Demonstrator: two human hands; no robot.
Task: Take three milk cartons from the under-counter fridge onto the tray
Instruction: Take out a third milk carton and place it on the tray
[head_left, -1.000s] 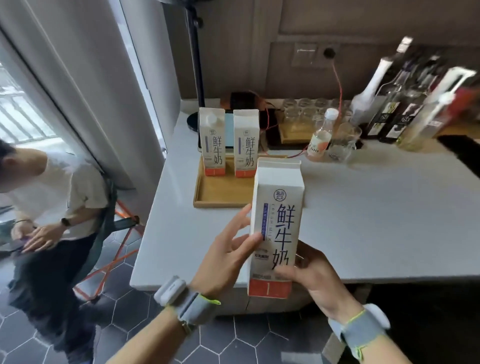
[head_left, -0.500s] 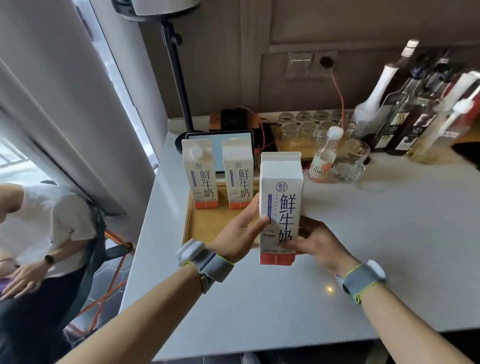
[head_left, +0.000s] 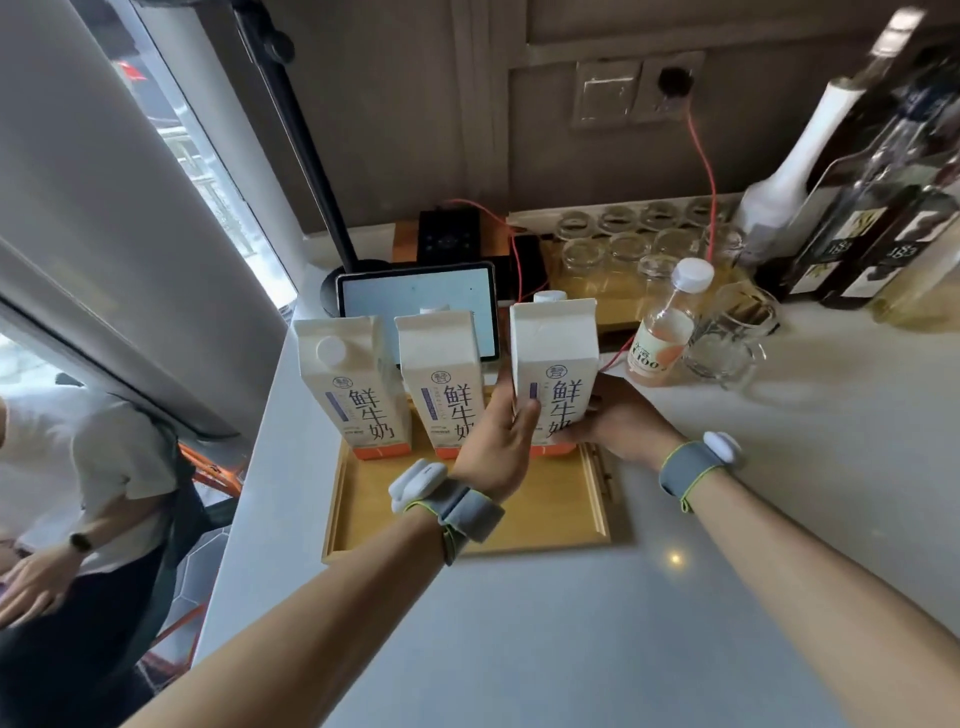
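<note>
Three white milk cartons with dark lettering and orange bases stand in a row at the far end of the wooden tray (head_left: 550, 525). The left carton (head_left: 353, 384) and the middle carton (head_left: 441, 379) stand free. The right carton (head_left: 556, 364) is upright at the tray's far right corner, gripped from both sides: my left hand (head_left: 498, 441) wraps its left edge and my right hand (head_left: 615, 421) holds its right side near the base. The fridge is out of view.
A tablet (head_left: 415, 301) leans behind the cartons. A small juice bottle (head_left: 662, 332), a glass mug (head_left: 727, 343), a rack of glasses (head_left: 623, 244) and tall bottles (head_left: 852, 208) crowd the back right. A person (head_left: 78, 493) stands left of the white counter (head_left: 675, 597).
Both hands carried the third carton away from me, from the counter's near edge onto the tray, into line beside the other two. My head moved closer over the counter.
</note>
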